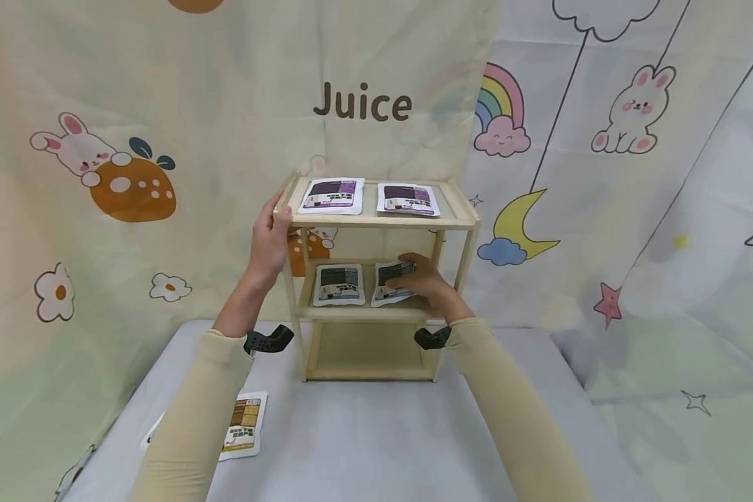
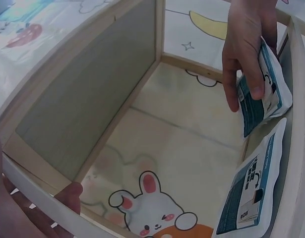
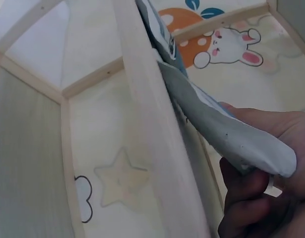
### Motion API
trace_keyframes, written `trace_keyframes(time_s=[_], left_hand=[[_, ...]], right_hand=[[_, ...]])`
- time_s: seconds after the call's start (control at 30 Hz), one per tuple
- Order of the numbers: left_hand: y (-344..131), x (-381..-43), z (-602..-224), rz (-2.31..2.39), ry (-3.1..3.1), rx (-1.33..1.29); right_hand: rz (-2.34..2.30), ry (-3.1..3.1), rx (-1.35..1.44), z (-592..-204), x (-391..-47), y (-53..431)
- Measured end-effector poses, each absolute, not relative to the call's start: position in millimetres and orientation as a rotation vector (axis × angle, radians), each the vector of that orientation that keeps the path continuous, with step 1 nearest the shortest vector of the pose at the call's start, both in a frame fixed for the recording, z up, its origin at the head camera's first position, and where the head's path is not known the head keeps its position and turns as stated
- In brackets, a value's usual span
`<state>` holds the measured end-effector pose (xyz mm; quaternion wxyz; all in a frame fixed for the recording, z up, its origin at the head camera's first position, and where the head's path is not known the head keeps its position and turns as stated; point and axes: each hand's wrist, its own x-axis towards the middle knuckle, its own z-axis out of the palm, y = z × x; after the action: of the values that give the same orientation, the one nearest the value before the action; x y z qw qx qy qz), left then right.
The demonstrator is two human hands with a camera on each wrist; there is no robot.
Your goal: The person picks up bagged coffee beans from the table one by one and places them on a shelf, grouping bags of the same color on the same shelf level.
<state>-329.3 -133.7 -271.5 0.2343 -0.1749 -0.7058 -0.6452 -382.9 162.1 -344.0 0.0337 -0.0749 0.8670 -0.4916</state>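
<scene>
My left hand [image 1: 268, 240] grips the upper left corner of a small wooden three-tier shelf [image 1: 376, 222]. On the middle tier my right hand [image 1: 428, 280] holds a white pouch with a teal label [image 1: 381, 291], thumb on one face and fingers around the other. In the right wrist view this pouch [image 3: 216, 126] tilts up off the tier at the hand's end. Left of it lies a second teal-labelled pouch [image 1: 339, 285]. Two purple-labelled pouches, one on the left [image 1: 331, 196] and one on the right [image 1: 408, 200], lie on the top tier.
On the white table [image 1: 376, 446], a pouch with a yellow-brown label [image 1: 245, 427] lies at the left, partly behind my left sleeve; a white edge shows beyond it. The bottom tier [image 1: 370, 352] bears nothing visible. A printed curtain [image 1: 226, 153] hangs behind the shelf.
</scene>
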Motion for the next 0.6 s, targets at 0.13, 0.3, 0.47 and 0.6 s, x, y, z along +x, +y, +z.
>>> trace_keyframes(time_s=[0.13,0.3,0.47,0.6], left_hand=[[-136.2,-327.3,-272.1,-1.782,-1.935,-0.482],[-136.0,-328.1,-272.1,-1.780,-1.936,-0.483],[-135.8,-329.3,-272.2,-1.781,-1.943,-0.491],[-137.3,-330.0,-270.1,-1.769,-1.940,-0.491]], right_hand=[[-1.426,2.704,-0.244,-347.2,-384.4,157.3],[-1.280,2.772,-0.260,-341.3,-380.4,158.2],[-1.100,2.834,-0.267,-339.7,-377.6,158.5],[-0.979,2.902,-0.274,-341.2,-379.6,156.5]])
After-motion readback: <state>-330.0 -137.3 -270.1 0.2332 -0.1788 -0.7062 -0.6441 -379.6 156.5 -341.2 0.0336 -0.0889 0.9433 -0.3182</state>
